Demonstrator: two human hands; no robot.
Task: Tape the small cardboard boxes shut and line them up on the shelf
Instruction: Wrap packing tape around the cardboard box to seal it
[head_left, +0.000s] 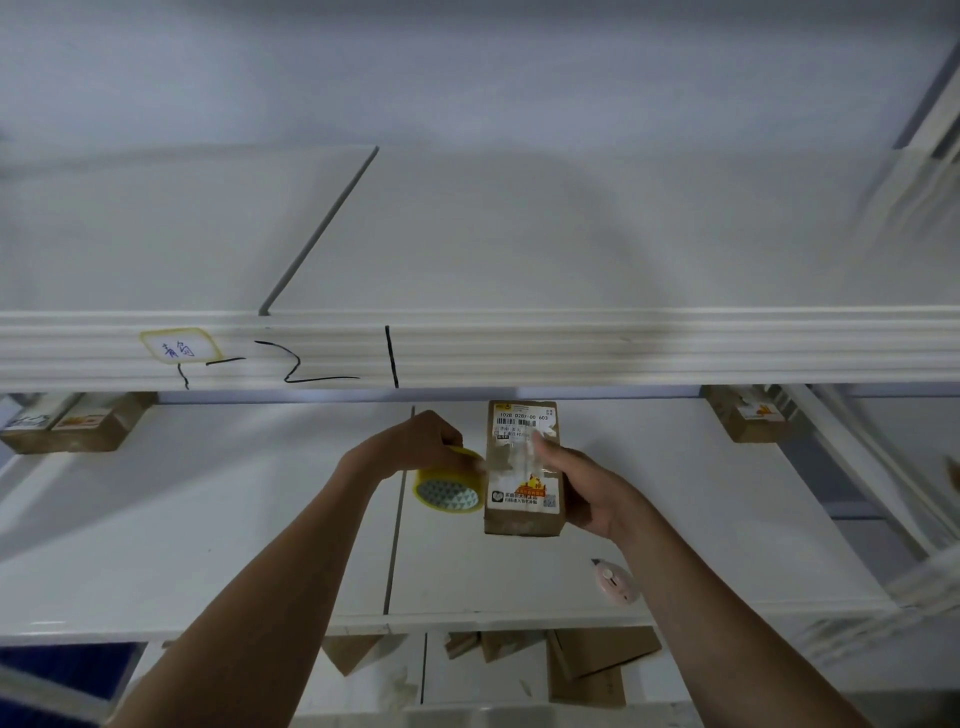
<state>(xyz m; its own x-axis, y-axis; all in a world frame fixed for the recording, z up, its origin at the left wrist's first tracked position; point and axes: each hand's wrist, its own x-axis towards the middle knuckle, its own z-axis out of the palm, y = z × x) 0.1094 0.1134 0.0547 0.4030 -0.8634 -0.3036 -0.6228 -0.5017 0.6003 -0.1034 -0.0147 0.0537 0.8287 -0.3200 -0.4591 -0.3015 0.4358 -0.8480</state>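
Centre of frame, middle shelf (208, 519): small cardboard box (523, 467) lies flat, right hand (587, 488) gripping its right side, thumb pressed on top. Left hand (421, 441) curled around the yellow tape roll (451, 486), which touches the box's left edge. Clear tape seems stretched across the top. Risks: tape wrinkling or sticking crooked if the roll pulls off-angle; box sliding if the right hand loosens. Pink cutter (615, 581) lies lower right, near the forearm. Other boxes (78, 423) upper left and right.
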